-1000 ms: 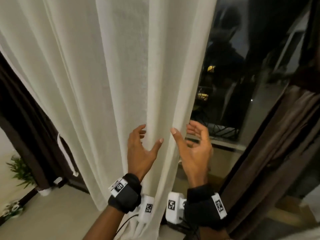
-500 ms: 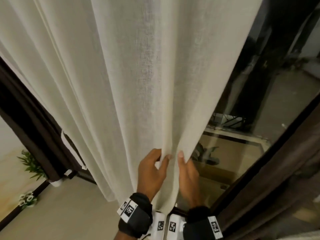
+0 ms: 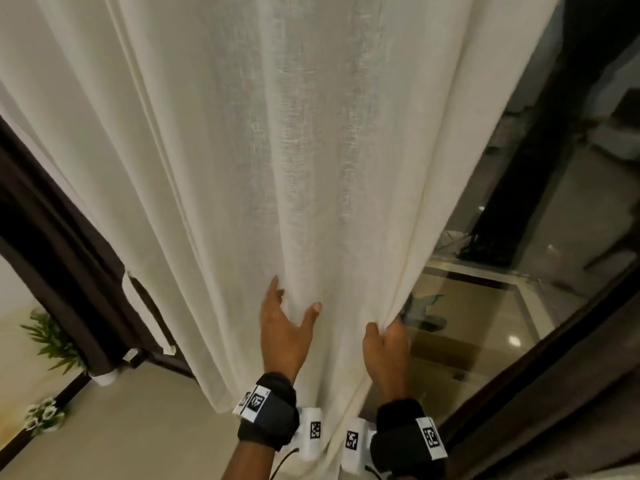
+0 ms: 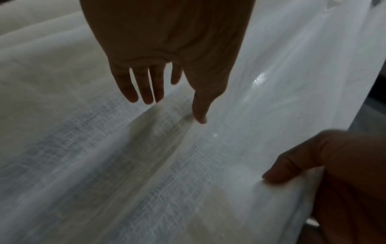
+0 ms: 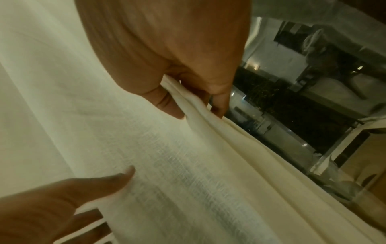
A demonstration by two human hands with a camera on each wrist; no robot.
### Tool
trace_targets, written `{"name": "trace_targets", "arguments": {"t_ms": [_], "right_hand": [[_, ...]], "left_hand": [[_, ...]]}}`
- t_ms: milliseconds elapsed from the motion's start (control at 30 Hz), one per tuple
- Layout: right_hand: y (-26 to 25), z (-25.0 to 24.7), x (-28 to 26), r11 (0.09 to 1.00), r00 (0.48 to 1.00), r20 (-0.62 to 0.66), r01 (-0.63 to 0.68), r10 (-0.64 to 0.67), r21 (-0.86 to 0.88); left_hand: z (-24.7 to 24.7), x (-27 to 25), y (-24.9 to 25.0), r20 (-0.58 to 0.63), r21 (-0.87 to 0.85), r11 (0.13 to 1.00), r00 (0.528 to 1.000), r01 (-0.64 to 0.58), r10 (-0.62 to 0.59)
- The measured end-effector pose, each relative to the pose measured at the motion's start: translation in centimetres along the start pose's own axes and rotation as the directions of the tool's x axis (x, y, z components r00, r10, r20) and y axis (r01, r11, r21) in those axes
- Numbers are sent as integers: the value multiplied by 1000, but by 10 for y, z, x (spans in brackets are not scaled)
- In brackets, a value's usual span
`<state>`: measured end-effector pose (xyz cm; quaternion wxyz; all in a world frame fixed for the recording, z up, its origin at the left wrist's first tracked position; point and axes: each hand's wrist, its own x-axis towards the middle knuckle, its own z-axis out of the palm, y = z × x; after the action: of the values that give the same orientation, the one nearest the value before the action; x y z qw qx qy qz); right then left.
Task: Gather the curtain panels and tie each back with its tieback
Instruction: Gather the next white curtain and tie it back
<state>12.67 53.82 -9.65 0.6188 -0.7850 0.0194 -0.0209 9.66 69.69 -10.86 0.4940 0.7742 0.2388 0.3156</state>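
Hands (image 3: 287,337) apart, sheer curtain (image 3: 277,150), glass door (image 3: 502,306)

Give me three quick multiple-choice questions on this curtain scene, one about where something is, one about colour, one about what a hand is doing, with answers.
1. Where is the right hand on the cream curtain?
A. right edge
B. top
C. left edge

2. What colour is the curtain at far left?
A. red
B. dark brown
C. blue

3. What is the left hand doing?
A. making a fist
B. gripping a cord
C. resting spread on the cloth

Answers: 1 A, its thumb and fingers pinch the edge by the window; 2 B, it hangs dark beside the cream one; 3 C, its fingers are straight.
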Motion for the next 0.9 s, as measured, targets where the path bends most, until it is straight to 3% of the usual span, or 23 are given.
{"name": "trace_targets", "arguments": {"t_ms": [100,167,233,300,333,367,400,467,533,567,633,700,900], "right_hand": [[-8,12,-11,998,1000,-11,-4,5,56],[-18,24,-21,985,998,62,-20,9,173],[-22,38,-27,985,993,120,-12,-8,170],[-22,53,-29,988,999,48,-2,-5,152],[-23,60,-29,985,1000,-22,-7,11,173],[-24,65,-28,983,995,-94,-21,38,181],[-24,67,-28,985,985,-158,-41,68,167],[-25,71,-29,988,965,-239,-78,109,135],[-25,76,-31,985,957,-256,-101,135,143],[-24,79,-31,984,956,-258,-105,140,143],[-24,81,-33,984,955,-257,-116,147,132],[-24,85,-35,984,957,-249,-124,152,125],[-39,82,-46,987,988,-116,-91,107,136]], "left_hand": [[4,13,-7,101,-1,996,991,-90,90],[4,15,-7,222,28,985,962,-171,161],[1,12,-8,464,-59,964,848,-260,257],[-11,14,-12,624,-163,946,714,-280,319],[-20,19,-15,610,-175,933,709,-315,354],[-31,24,-19,528,-178,909,743,-377,412],[-41,29,-22,374,-152,872,790,-464,486],[-63,39,-29,-2,-30,833,833,-553,553],[-79,52,-34,-254,55,909,874,-414,414],[-84,58,-36,-292,34,950,906,-310,306],[-89,66,-41,-241,-62,982,957,-181,161],[-90,68,-47,-163,-129,981,979,-146,125],[-73,31,-28,-24,-79,942,945,-328,327]]}}
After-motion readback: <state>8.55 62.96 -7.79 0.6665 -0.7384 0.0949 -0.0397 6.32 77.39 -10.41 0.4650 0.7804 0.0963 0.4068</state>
